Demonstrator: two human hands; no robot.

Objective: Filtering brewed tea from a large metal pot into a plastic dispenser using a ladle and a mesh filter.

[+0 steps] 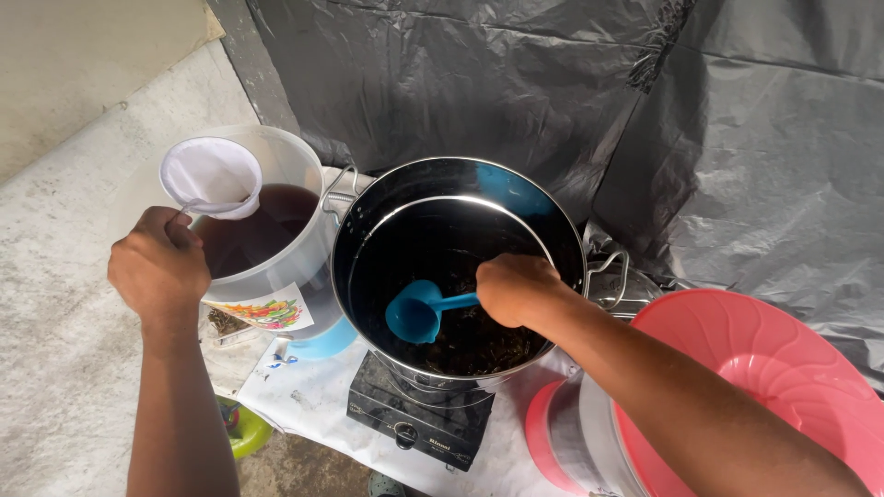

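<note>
Now a blue ladle [419,310] is gripped by its handle in the right hand [517,289], the fingers closed around it, and its bowl is held low inside a large steel pot [458,267] of dark liquid. The pot is set on a black stove [419,419], which rests on a cloth-covered surface [308,396]. A white cloth strainer [212,177] is held by the left hand [158,264], fist closed on its handle, above the mouth of a clear jug [276,235]. Dark liquid is seen in the jug, which stands just left of the pot, touching it or nearly so. A pink lid [755,368] is seen at lower right, and grey plastic sheeting [516,83] is hung behind.
</note>
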